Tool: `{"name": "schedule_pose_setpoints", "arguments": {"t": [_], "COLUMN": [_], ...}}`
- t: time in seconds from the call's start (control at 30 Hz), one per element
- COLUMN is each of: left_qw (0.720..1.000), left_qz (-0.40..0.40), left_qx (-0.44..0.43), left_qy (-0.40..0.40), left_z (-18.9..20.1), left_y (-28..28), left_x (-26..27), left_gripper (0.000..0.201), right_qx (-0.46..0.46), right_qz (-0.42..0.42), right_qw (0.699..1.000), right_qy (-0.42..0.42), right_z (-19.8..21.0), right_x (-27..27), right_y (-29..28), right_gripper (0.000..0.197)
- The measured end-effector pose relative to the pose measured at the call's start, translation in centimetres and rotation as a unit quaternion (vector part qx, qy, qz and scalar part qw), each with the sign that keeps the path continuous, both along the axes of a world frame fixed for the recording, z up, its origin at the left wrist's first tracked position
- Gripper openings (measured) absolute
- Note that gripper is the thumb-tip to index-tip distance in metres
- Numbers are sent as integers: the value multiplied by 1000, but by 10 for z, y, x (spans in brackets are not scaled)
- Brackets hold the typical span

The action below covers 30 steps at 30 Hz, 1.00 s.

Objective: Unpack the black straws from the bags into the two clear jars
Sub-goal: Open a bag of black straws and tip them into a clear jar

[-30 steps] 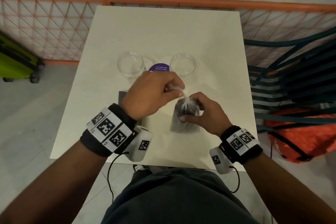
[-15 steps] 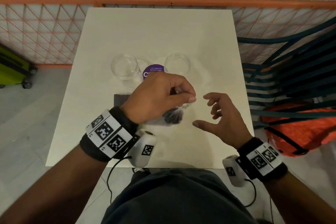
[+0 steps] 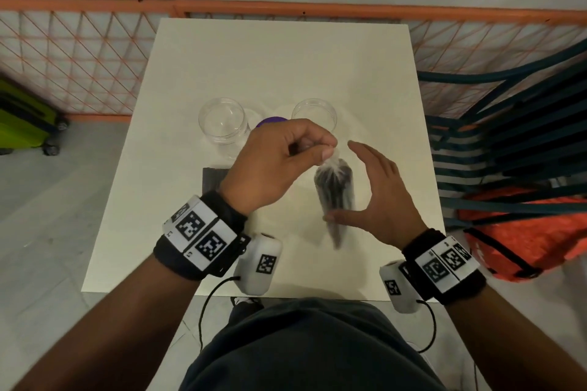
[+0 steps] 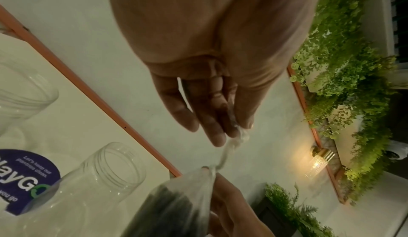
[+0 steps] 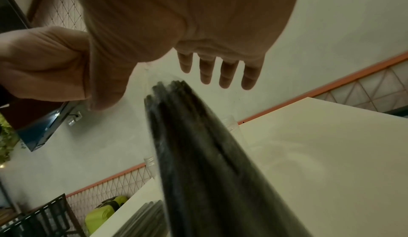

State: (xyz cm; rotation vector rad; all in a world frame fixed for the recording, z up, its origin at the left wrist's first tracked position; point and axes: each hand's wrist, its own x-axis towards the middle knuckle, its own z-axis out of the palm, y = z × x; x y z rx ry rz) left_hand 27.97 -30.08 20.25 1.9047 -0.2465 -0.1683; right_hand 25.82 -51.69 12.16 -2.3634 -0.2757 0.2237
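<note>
Straws bag: black straws (image 3: pixel 335 190) are hanging in a clear bag (image 3: pixel 330 170) above the near middle of the table (image 3: pixel 286 67), just short of the right-hand jar
Left hand: your left hand (image 3: pixel 279 165) is pinching the bag's twisted neck between thumb and fingertips, carrying the whole weight from that one point
Right hand: your right hand (image 3: pixel 381 200) is cupping beside the bag with fingers straight and spread; the thumb is reaching under the lower end, and you are gripping nothing
Second bag: a dark flat pack (image 3: pixel 214 176) is lying on the table, mostly hidden behind your left wrist
Jars: two clear jars (image 3: pixel 224 122) (image 3: pixel 314 113) are standing open and look empty, with a purple disc (image 3: pixel 271 120) between them
Risk: the neck is looking still knotted, so tugging it one-handed could be tearing the thin film and spilling straws across the table; the swinging bag could also be knocking the nearer jar
Hard to see: the bag's lower end is blurring, so contact with your thumb is uncertain; whether the knot is loosened cannot be told
</note>
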Motion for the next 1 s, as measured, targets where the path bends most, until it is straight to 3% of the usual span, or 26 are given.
{"name": "schedule_pose_setpoints", "arguments": {"t": [0.27, 0.4, 0.5, 0.57, 0.7, 0.77, 0.83, 0.9, 0.97, 1.0], "left_qw": [1000, 999, 997, 991, 991, 986, 989, 990, 981, 984], "left_qz": [-25, -34, -20, -10, -7, 3, 0, -62, -124, -118], "left_qx": [-18, -20, -72, -122, -132, -160, -116, 25, 88, 87], "left_qy": [2, 6, 37, 59, 31, 48, 88, 123, 122, 105], "left_z": [-3, -3, -2, -3, -7, -15, -33, -56, -78, -88], "left_y": [-7, -1, 3, 4, 5, 7, 13, 17, 16, 14], "left_x": [-9, -12, -14, -14, -15, -15, -14, -16, -23, -27], "left_gripper": [9, 7, 8, 10, 16, 34, 65, 88, 81, 70], "right_qx": [19, 3, -5, 7, 44, 67, 76, 99, 120, 122], "right_qz": [24, 53, 17, -11, -42, -43, -41, -47, -58, -59], "right_qw": [1000, 999, 1000, 1000, 997, 995, 994, 991, 988, 988], "right_qy": [6, -13, -2, 4, 48, 59, 63, 72, 77, 74], "right_z": [-6, -9, -14, -18, -21, -21, -18, -18, -20, -23], "right_x": [-7, -8, -9, -9, -10, -11, -11, -9, -8, -8], "right_y": [9, 22, 33, 37, 37, 33, 31, 29, 28, 27], "right_gripper": [110, 92, 64, 55, 52, 56, 57, 53, 55, 58]}}
